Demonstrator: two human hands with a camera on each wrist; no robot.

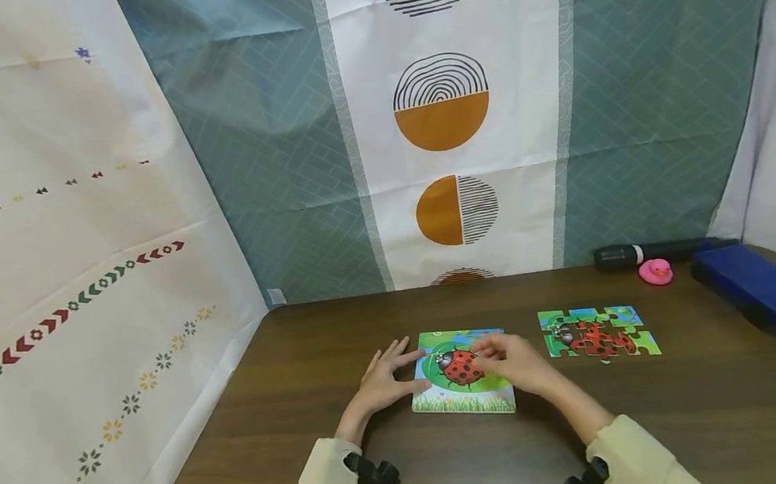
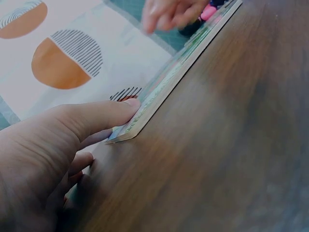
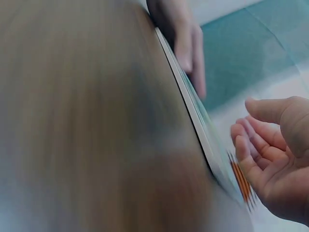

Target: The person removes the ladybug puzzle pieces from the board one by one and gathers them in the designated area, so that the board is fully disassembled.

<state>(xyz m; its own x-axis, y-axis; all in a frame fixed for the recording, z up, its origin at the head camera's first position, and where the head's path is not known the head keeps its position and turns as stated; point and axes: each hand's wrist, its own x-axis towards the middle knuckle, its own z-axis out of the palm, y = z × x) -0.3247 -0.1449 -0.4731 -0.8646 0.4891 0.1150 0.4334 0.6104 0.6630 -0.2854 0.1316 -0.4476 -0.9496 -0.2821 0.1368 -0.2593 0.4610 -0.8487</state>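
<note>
A puzzle board point(image 1: 462, 402) with a ladybug picture and a grassy lower border lies flat on the table. My left hand point(image 1: 383, 384) rests at its left side, fingers spread, with the thumb touching the board's edge; in the left wrist view that thumb point(image 2: 113, 113) lies on the board's corner. Over the right part of the board hovers my right hand point(image 1: 514, 363), its fingers loosely bent. Nothing shows between the right fingers point(image 3: 260, 140) in the right wrist view. Further right lie ladybug jigsaw pieces point(image 1: 593, 337), loosely grouped with gaps among them.
At the back right are a pink rubber duck point(image 1: 655, 271), a black cylindrical object point(image 1: 620, 257) and a blue case point(image 1: 765, 285). Patterned cloth point(image 1: 262, 129) hangs behind the brown table point(image 1: 301, 361), and a white cloth point(image 1: 74, 228) hangs along the left.
</note>
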